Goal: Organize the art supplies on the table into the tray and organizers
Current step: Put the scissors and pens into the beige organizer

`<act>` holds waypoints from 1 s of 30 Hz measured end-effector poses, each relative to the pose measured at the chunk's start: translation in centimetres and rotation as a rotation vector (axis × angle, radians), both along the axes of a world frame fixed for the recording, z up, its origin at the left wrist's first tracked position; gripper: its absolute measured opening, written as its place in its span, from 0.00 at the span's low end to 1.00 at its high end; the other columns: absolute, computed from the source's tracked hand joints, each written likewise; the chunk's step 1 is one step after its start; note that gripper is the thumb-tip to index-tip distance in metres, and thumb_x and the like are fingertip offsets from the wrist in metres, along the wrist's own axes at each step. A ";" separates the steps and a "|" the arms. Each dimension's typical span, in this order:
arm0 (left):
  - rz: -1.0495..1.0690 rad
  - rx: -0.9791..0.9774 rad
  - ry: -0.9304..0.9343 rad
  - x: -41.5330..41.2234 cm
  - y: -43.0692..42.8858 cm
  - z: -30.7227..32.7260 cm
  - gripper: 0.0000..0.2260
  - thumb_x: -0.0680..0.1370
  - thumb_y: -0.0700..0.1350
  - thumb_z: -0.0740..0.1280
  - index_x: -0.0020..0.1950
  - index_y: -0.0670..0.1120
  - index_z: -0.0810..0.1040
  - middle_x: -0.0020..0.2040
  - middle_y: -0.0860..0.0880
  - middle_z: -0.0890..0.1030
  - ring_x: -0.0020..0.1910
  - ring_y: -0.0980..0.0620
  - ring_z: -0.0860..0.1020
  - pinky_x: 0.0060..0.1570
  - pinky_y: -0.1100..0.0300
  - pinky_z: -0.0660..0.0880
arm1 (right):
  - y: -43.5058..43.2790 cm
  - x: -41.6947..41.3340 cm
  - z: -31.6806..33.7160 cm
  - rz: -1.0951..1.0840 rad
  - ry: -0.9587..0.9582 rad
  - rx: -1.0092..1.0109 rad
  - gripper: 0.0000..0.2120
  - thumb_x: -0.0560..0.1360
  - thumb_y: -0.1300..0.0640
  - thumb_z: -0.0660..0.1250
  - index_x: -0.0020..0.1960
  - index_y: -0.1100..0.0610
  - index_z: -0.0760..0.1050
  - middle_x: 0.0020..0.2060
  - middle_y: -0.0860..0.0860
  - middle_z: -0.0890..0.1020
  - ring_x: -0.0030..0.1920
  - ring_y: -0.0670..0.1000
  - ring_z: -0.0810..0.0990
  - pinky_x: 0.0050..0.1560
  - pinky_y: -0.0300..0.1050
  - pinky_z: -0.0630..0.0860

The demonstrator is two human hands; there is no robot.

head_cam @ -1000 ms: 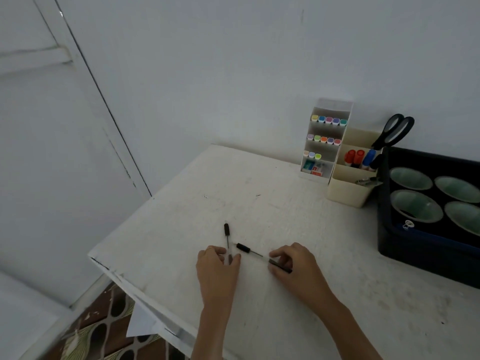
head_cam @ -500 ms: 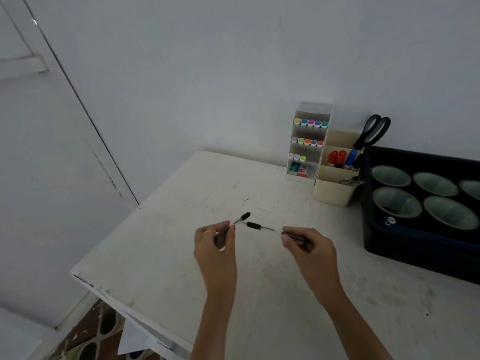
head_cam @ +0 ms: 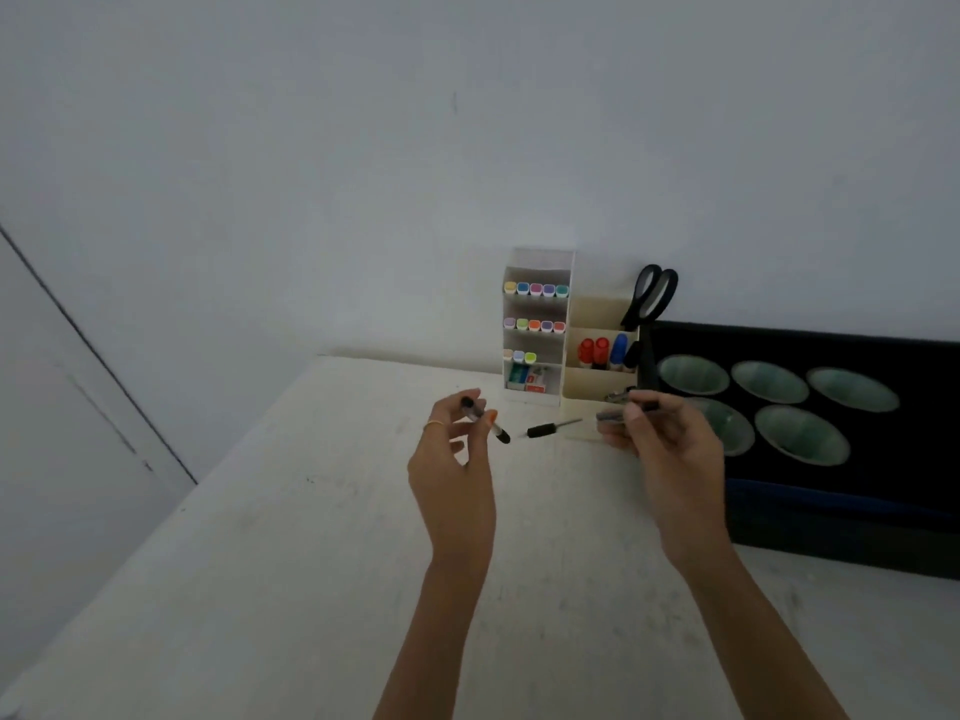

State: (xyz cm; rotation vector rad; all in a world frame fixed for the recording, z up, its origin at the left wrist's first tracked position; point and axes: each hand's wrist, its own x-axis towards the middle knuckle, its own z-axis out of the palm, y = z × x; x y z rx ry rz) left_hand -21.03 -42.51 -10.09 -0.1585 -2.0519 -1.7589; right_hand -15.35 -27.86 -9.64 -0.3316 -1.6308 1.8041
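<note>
Item 1: black-capped pen, pinched by left hand fingers, held above tabletop. Item 2: 2nd pen, gripped by right hand fingers; cap ends near, apart.

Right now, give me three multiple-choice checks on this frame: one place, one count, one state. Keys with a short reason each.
1. Where do the scissors stand?
A) in the cream organizer
B) flat on the table
C) in the black tray

2. How many red-capped markers are in that organizer?
A) none
B) two
C) five

3. What is the left hand doing?
A) lying flat on the table
B) empty, fingers straight
C) pinching a pen

Key:
1 A: the black handles stick up from its back compartment.
2 B: two red caps sit beside a blue-capped marker.
3 C: the fingers curl round the pen's barrel.
</note>
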 end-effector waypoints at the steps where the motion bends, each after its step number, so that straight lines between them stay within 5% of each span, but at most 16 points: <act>1: -0.014 -0.007 0.006 -0.5 0.7 0.2 0.07 0.76 0.45 0.67 0.54 0.49 0.78 0.47 0.55 0.82 0.47 0.56 0.79 0.48 0.64 0.76 | 0.7 -0.3 0.4 -0.043 0.015 0.054 0.06 0.77 0.63 0.63 0.51 0.54 0.75 0.44 0.51 0.83 0.44 0.49 0.83 0.46 0.38 0.79; 9: -0.165 -0.010 0.072 -3.5 4.3 1.2 0.08 0.76 0.39 0.68 0.55 0.43 0.79 0.46 0.52 0.82 0.47 0.57 0.80 0.48 0.70 0.76 | 4.1 -3.4 1.5 -0.268 -0.017 0.423 0.06 0.76 0.61 0.65 0.52 0.53 0.74 0.43 0.43 0.80 0.45 0.40 0.79 0.43 0.28 0.74; 18: -0.337 -0.054 0.136 -5.7 7.5 0.9 0.08 0.75 0.37 0.68 0.52 0.46 0.79 0.45 0.55 0.81 0.47 0.60 0.79 0.47 0.73 0.74 | 6.8 -7.6 -2.9 -0.156 -0.375 0.676 0.05 0.75 0.56 0.67 0.49 0.49 0.73 0.46 0.49 0.79 0.50 0.49 0.77 0.49 0.43 0.76; 26: -0.425 -0.273 0.197 -7.4 10.2 -1.6 0.11 0.76 0.35 0.67 0.57 0.43 0.80 0.51 0.53 0.79 0.51 0.58 0.76 0.54 0.75 0.70 | 6.6 -7.6 -2.9 -0.192 -0.460 0.835 0.10 0.75 0.59 0.66 0.55 0.52 0.77 0.49 0.51 0.79 0.50 0.52 0.76 0.53 0.50 0.76; 30: -0.508 -0.337 0.097 -8.0 11.2 -3.8 0.12 0.77 0.33 0.64 0.59 0.38 0.77 0.56 0.43 0.80 0.54 0.53 0.77 0.58 0.62 0.74 | 6.2 -7.3 -2.4 -0.155 -0.400 0.920 0.12 0.74 0.66 0.66 0.56 0.60 0.78 0.50 0.57 0.81 0.52 0.55 0.76 0.55 0.51 0.74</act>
